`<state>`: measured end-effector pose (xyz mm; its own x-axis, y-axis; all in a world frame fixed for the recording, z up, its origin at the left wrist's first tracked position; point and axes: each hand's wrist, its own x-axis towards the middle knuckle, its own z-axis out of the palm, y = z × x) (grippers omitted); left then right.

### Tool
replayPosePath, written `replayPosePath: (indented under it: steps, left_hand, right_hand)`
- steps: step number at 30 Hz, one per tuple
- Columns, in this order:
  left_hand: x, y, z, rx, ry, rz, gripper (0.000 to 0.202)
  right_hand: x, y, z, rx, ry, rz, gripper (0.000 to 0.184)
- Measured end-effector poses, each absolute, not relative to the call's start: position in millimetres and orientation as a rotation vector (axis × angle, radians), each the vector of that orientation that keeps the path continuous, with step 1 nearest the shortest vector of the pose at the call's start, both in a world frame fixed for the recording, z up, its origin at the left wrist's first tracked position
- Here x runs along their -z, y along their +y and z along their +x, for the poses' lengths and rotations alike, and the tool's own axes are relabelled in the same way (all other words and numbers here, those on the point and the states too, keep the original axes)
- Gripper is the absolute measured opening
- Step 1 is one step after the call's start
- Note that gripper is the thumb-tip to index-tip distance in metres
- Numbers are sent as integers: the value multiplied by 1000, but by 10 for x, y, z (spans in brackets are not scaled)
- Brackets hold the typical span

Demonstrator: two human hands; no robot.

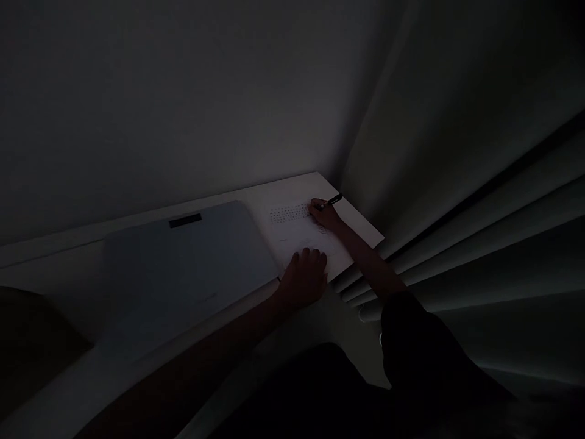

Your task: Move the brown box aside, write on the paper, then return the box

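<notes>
The room is very dim. A white sheet of paper (297, 228) with rows of small marks lies on a white desk (137, 378) near the far right corner. My right hand (323, 213) grips a dark pen (334, 200), its tip on the paper beside the marks. My left hand (305, 274) rests flat on the paper's near edge, fingers slightly curled, holding nothing.
A closed grey laptop (183, 268) with a dark label lies left of the paper. A plain wall stands behind the desk. Pale pleated curtains (457, 201) hang at the right, touching the desk's right edge. A dark shape (31, 341) sits at the far left.
</notes>
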<state>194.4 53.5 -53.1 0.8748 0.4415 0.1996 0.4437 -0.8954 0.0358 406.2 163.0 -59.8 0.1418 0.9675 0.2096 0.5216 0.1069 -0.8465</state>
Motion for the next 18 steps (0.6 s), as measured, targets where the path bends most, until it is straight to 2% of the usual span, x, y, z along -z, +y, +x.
replayPosePath:
  steps: [13,18]
  left_hand:
    - [572,540,1936,354,-707,-3026,41]
    - [574,540,1945,309,-717,-3038,40]
  right_hand:
    - [613,1639,4042,-674,-1428,-1581,26]
    - [607,1617,4106,-409,-1467,-1509,37]
